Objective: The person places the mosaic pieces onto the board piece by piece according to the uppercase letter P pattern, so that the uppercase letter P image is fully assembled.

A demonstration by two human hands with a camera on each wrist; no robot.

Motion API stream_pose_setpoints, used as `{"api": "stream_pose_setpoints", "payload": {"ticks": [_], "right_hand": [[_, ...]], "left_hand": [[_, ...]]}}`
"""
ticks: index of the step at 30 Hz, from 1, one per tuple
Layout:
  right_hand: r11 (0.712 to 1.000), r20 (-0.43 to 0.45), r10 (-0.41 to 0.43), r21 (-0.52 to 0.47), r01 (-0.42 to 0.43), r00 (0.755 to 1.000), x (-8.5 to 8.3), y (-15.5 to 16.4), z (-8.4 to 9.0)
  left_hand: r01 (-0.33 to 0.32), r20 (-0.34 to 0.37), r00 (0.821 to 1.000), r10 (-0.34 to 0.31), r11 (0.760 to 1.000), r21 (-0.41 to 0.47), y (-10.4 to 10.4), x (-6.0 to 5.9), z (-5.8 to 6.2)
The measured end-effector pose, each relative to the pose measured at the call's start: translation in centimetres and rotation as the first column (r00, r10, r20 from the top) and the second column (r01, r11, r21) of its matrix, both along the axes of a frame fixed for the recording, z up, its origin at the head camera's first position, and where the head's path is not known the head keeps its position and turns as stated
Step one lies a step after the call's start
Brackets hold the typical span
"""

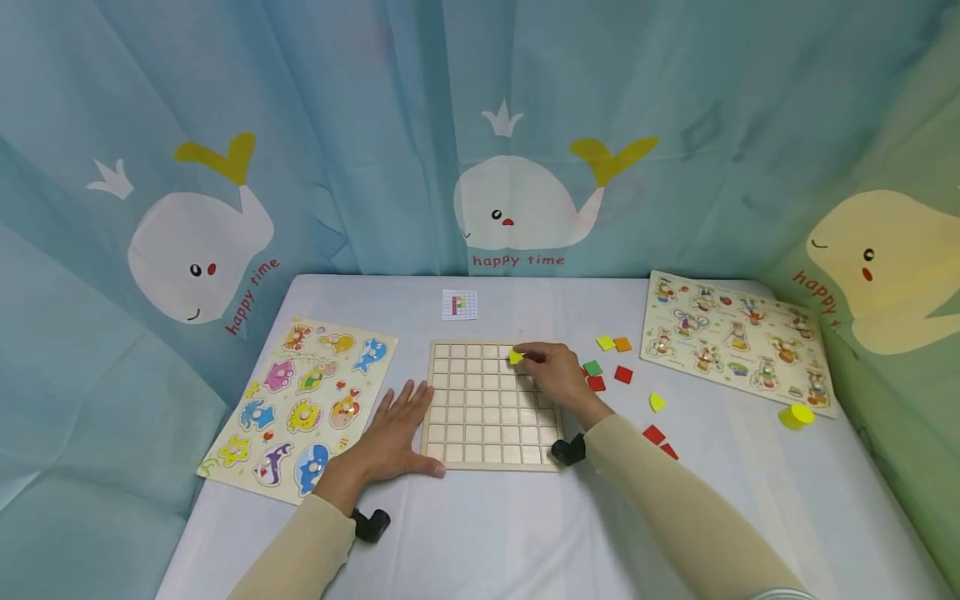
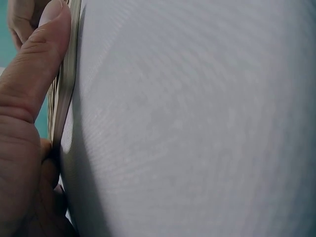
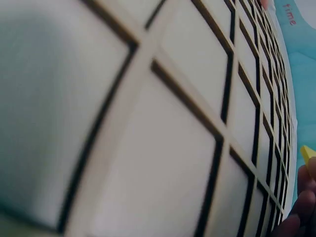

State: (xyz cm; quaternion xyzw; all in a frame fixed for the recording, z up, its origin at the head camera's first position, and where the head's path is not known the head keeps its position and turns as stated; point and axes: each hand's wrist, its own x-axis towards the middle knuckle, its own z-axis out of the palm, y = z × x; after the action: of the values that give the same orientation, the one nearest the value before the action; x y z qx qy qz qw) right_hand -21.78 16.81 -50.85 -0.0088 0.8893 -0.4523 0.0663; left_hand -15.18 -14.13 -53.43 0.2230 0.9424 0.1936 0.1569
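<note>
A wooden grid board (image 1: 492,468) with bare square cells lies flat on the table. Over its upper right part, my right hand (image 1: 558,377) pinches a small yellow tile (image 1: 515,357) between thumb and fingers. The right wrist view catches the same yellow tile (image 3: 307,153) at its right edge, above the rows of cells. My left hand (image 1: 396,433) rests at the board's left side, fingers spread, with the thumb along the lower left corner. In the left wrist view the thumb (image 2: 37,64) lies against the board's edge (image 2: 69,74).
Loose tiles lie right of the board: a green tile (image 1: 592,367), an orange tile (image 1: 622,343), several red ones and yellow ones. A pattern card (image 1: 459,305) sits behind it. Picture puzzles stand left (image 1: 300,408) and right (image 1: 738,337), with a yellow cylinder (image 1: 796,417) near the right one.
</note>
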Motion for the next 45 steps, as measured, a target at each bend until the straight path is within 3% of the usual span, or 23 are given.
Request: {"api": "stream_pose_setpoints", "payload": {"ticks": [9,21,45], "right_hand": [[0.995,-0.067,-0.010,0.099,0.016,0.998,0.2,-1.3,-0.4],[0.982,-0.038,0.049,0.182,-0.041,0.998,0.3,-1.5,-0.3],[0.987,-0.015,0.012,0.160,-0.009,1.000,0.4,-2.0,-0.6]], "left_hand": [[0.004,-0.007,1.000,-0.004,1.000,0.006,0.0,0.0,0.0],[0.007,-0.026,1.000,-0.007,1.000,0.019,-0.1,0.1,0.0],[-0.006,-0.014,1.000,0.007,1.000,0.019,-0.1,0.1,-0.1]]}}
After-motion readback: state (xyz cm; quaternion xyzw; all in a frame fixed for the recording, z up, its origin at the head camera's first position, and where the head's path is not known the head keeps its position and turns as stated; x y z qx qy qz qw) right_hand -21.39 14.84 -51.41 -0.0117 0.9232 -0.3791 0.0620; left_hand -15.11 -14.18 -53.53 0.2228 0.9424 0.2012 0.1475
